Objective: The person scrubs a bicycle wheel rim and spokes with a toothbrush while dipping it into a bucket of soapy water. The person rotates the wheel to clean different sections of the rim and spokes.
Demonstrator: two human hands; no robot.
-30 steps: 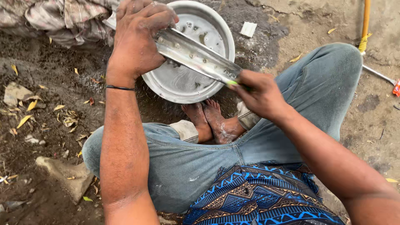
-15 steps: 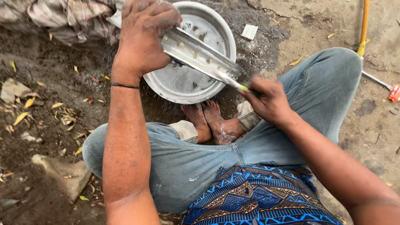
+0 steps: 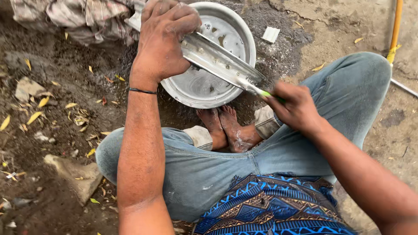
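A long metal blade (image 3: 222, 63) slants from upper left down to lower right above a round metal basin (image 3: 235, 39) holding a little dirty water. The left hand (image 3: 163, 41) clamps its upper end; the right hand (image 3: 296, 106) pinches a green-handled brush (image 3: 266, 93) against its lower tip.

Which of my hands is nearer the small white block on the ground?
Right. The right hand sits below the small white block, gripping a green-handled brush; the left hand lies farther off across the metal basin.
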